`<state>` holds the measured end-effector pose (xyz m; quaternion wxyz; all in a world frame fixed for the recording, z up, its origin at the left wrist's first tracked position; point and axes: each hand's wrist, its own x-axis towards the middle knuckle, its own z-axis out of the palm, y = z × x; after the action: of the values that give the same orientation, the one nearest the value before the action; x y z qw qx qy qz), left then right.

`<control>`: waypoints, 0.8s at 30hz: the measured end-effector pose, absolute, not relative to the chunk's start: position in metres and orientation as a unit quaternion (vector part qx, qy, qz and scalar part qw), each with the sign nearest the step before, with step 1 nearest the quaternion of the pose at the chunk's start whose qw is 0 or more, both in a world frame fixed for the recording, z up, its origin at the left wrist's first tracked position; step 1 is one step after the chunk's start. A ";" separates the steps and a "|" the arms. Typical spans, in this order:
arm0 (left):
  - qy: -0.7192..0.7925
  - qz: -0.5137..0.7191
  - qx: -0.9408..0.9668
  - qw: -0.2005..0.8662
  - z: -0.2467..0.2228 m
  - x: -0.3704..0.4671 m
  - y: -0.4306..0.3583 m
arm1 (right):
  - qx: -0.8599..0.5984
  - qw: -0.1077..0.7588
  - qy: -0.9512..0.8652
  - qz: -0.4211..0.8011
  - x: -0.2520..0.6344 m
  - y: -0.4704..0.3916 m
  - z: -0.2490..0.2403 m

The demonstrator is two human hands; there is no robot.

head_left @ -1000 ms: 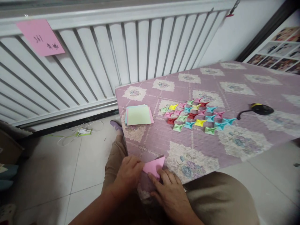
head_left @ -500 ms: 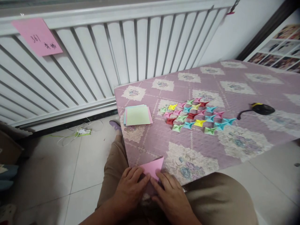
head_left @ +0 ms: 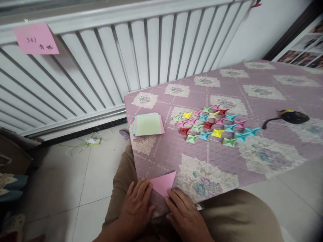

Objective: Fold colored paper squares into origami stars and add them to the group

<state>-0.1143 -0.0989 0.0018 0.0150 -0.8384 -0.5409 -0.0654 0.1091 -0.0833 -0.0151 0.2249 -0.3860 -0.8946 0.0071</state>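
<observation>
Head view, L hand (head_left: 137, 205) & R hand (head_left: 186, 211) spread, fingertips on pink paper (head_left: 163, 183), nr tbl edge (head_left: 136, 163), stack (head_left: 148, 124) well apart

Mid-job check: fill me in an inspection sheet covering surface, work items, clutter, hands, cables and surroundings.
Surface: patterned purple tablecloth, lying mostly flat.
Job's things: pink folded paper at the near edge; layered stack of paper sheets beyond it; small folded paper pieces in several colours, grouped in rough rows.
Clutter: black object with a yellow band, right of the pieces; use unclear.
Hands: left hand and right hand at the pink folded paper, fingers extended.
Cables: on the floor, thin cords by a power strip.
Surroundings: white radiator bearing a pink note.
</observation>
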 end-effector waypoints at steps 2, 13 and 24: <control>-0.546 -0.047 -0.836 0.015 -0.001 -0.116 -0.100 | -0.385 0.225 -0.895 0.005 0.109 -0.083 -0.016; -0.532 -0.104 -0.839 0.050 -0.001 -0.107 -0.108 | -0.405 0.239 -0.882 0.016 0.105 -0.085 -0.017; -0.426 -0.016 -0.904 -0.026 -0.011 -0.095 -0.096 | -0.388 0.242 -0.889 -0.005 0.109 -0.082 -0.016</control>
<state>-0.0955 -0.0956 -0.0113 -0.0265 -0.9042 -0.4261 -0.0156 0.1091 -0.0818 -0.0156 0.2415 -0.3882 -0.8893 -0.0048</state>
